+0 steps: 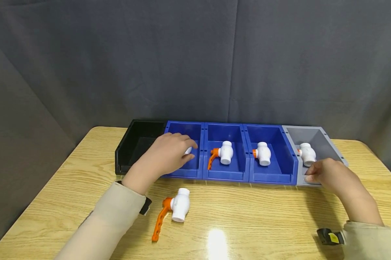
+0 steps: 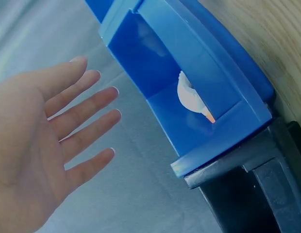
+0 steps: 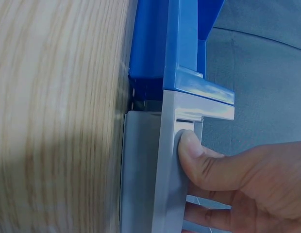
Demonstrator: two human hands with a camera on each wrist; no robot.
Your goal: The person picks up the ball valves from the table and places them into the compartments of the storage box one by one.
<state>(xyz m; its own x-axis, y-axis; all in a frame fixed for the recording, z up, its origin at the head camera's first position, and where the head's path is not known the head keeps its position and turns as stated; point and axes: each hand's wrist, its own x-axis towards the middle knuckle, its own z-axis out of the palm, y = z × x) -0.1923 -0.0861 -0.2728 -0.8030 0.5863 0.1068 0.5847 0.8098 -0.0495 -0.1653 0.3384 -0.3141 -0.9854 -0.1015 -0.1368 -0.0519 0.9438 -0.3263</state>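
Observation:
My left hand [image 1: 170, 150] hovers over the left blue bin [image 1: 187, 175], fingers spread loosely with nothing between them; in the left wrist view its palm is bare. Inside that bin lies a white ball valve [image 2: 189, 94], largely hidden by the hand in the head view. At the grey bin [image 1: 325, 139] on the far right, my right hand [image 1: 336, 178] grips the front wall, its thumb [image 3: 192, 148] on the lip and its fingers partly hidden behind it. Just beyond those fingers lies another white ball valve [image 1: 307, 154].
The middle blue bin [image 1: 226, 176] holds a ball valve [image 1: 226, 152] with an orange handle; the right blue bin [image 1: 270, 178] holds another ball valve [image 1: 264, 154]. A black bin [image 1: 125, 151] ends the row. One more ball valve [image 1: 181, 205] lies on the wooden table [image 1: 257, 213].

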